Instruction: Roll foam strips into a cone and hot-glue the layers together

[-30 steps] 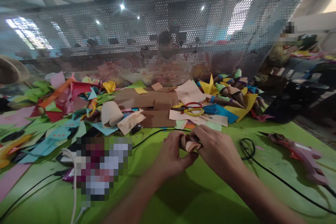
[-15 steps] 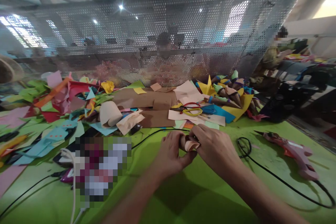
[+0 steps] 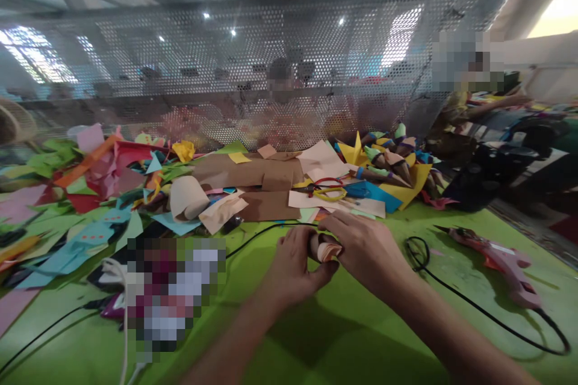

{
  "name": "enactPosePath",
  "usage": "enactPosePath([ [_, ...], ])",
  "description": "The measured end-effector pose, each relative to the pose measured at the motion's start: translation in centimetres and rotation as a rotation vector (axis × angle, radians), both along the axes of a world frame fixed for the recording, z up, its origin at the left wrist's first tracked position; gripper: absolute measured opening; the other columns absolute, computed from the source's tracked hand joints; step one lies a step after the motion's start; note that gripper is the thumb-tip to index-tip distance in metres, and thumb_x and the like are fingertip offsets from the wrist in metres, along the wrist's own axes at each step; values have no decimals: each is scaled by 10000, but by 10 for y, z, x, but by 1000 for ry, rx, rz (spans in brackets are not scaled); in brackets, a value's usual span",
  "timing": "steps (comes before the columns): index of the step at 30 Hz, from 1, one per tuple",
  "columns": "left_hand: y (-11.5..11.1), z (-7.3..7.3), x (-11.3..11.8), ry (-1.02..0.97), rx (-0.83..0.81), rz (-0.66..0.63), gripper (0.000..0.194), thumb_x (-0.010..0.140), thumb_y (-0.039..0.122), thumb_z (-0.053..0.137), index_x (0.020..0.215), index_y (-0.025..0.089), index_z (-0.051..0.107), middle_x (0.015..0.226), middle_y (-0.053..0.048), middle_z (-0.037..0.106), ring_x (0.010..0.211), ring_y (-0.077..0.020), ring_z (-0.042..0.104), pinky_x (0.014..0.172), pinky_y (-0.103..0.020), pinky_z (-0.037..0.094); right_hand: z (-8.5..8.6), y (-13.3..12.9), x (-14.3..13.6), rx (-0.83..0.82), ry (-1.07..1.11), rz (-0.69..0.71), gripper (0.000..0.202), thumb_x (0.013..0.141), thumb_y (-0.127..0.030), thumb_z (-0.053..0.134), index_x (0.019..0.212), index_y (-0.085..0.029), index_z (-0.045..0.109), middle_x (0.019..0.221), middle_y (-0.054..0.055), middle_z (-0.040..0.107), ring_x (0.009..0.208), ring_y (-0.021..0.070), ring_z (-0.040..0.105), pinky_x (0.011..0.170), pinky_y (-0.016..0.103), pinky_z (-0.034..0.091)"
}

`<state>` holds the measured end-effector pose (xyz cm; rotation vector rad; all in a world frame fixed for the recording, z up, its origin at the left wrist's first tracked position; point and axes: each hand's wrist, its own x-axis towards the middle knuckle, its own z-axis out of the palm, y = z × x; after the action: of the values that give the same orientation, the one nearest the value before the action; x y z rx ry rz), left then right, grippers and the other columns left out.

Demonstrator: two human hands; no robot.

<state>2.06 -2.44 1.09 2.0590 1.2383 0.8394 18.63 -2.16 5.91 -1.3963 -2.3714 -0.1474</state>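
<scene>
Between my two hands, above the green table [image 3: 316, 337], is a small brown rolled piece [image 3: 315, 245] with a curled peach paper [image 3: 329, 251] at its near end. My left hand [image 3: 298, 261] is wrapped round its left side, thumb beneath the peach paper. From the right, the fingers of my right hand [image 3: 356, 246] are bent over its top and touch the peach paper; some fingertips are hidden. A black cable [image 3: 266, 228] runs behind my hands.
A pink glue gun [image 3: 501, 258] lies at the right with its cord. Scissors [image 3: 329, 188], brown card [image 3: 271, 205], a cream roll [image 3: 187, 197] and coloured paper scraps [image 3: 90, 174] lie behind. A perforated metal screen [image 3: 253, 84] stands beyond; a person [image 3: 456, 108] is at the back right.
The fingers of my right hand have shifted slightly left over the top of the rolled piece. My left hand has barely moved. The person at the back right has an arm stretched out to the right.
</scene>
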Motion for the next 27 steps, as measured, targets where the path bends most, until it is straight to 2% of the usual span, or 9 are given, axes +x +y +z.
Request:
enactPosePath([
  [8,1,0,-1,2,5,1,279,834,384,592,1039,218,499,1032,-70,592,981,-265,543,852,-413,401,0,5,-1,-69,-72,15,95,842,-97,583,830,-163,650,800,42,659,667,158,539,614,290,274],
  [19,5,-7,-1,-44,9,33,273,819,360,628,1022,226,505,1032,-53,590,1009,-260,550,860,-398,412,-5,13,5,-113,110,75,137,876,-112,601,891,-171,724,851,43,710,769,170,627,657,268,352],
  [22,5,-7,-1,-64,-11,49,262,808,323,632,1014,225,501,1016,-46,579,990,-251,541,864,-398,411,-6,16,5,-203,262,112,143,895,-151,606,925,-192,740,908,41,740,830,170,658,723,264,421],
  [25,6,-8,-1,-85,-39,57,232,812,316,625,978,221,493,979,-36,567,947,-236,531,850,-392,413,-9,21,7,-326,468,154,205,888,-213,635,1067,-221,735,1058,50,757,947,188,680,835,295,475],
  [27,6,-9,-1,-99,-46,65,223,811,322,629,947,219,485,968,-33,562,939,-231,526,842,-383,417,-14,26,8,-403,620,150,263,855,-271,670,1105,-211,728,1074,66,753,934,206,685,819,312,503],
])
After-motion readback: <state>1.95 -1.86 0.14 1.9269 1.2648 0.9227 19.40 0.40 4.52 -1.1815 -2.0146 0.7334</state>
